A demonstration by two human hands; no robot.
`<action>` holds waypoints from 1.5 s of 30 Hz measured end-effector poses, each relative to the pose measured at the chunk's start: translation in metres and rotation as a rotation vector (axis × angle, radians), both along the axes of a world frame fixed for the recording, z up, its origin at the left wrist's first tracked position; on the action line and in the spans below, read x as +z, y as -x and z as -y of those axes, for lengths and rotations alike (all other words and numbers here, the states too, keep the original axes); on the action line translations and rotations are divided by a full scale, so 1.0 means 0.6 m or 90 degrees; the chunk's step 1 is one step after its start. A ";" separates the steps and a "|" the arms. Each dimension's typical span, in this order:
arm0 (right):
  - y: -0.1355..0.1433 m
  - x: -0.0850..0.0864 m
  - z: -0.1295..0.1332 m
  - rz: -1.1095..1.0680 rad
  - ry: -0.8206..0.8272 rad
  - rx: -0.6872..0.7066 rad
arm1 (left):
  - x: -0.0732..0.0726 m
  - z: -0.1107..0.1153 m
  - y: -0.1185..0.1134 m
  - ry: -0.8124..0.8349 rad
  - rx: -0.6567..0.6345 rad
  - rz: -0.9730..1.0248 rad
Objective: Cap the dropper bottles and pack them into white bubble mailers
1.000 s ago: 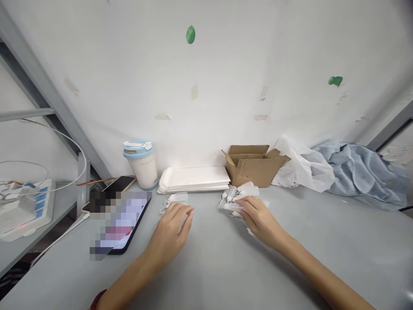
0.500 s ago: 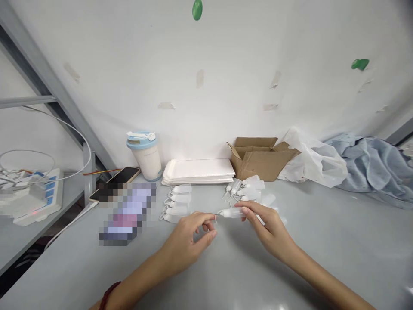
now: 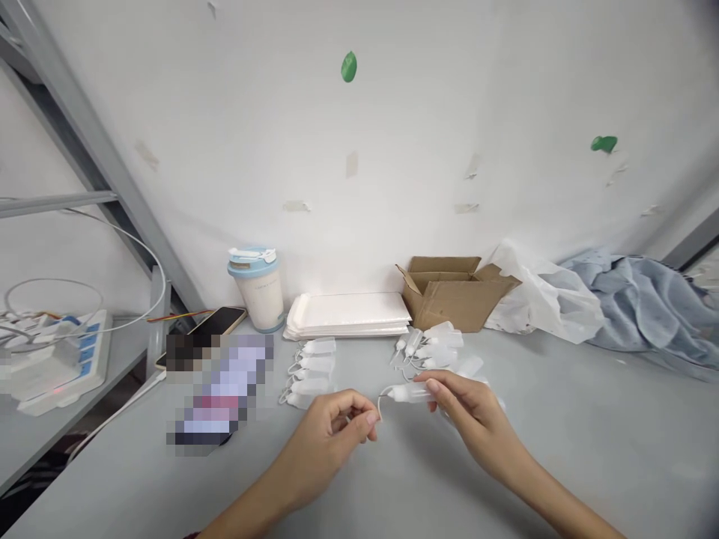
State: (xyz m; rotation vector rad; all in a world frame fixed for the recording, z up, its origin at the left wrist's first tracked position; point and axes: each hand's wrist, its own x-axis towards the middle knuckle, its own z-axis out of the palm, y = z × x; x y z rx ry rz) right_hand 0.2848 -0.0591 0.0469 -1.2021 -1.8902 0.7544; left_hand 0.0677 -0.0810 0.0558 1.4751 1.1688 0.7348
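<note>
My right hand (image 3: 466, 408) pinches a small translucent squeeze bottle (image 3: 409, 392) by its body, keeping it level with its nozzle to the left. From the nozzle a thin white strand (image 3: 380, 403) curves down to the closed thumb and fingertips of my left hand (image 3: 345, 428); its lower end is at those fingertips. Left of the hands lies a row of similar bottles (image 3: 315, 365), their strands looped at the left ends. More bottles (image 3: 441, 354) lie in a loose group beyond my right hand, which partly hides some of them.
White padded envelopes (image 3: 351, 311) are stacked by the wall, beside an open cardboard box (image 3: 463, 302). A plastic bag (image 3: 544, 296) and blue cloth (image 3: 645, 299) lie to the right. A lidded cup (image 3: 260, 296), phone (image 3: 222, 326), blurred device (image 3: 225, 389) and power strip (image 3: 84, 367) are left.
My left thumb and fingers have closed together at the strand's end and moved slightly lower. The strand now bends down more visibly. My right hand keeps the bottle; the whole view has tilted upward.
</note>
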 end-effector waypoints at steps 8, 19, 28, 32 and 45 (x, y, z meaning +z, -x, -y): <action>-0.001 0.007 0.005 -0.007 -0.034 0.006 | -0.007 0.002 -0.011 0.032 -0.054 0.059; -0.006 0.011 0.007 0.005 -0.045 0.000 | -0.026 -0.003 -0.010 0.031 -0.029 0.014; -0.006 0.014 0.009 0.007 -0.043 -0.006 | -0.018 0.002 -0.013 0.001 -0.007 -0.030; -0.006 0.014 0.008 0.005 -0.043 -0.007 | -0.011 0.012 -0.015 -0.049 -0.045 -0.077; -0.003 0.016 0.009 -0.008 0.005 0.009 | -0.004 0.002 -0.002 0.006 -0.032 0.037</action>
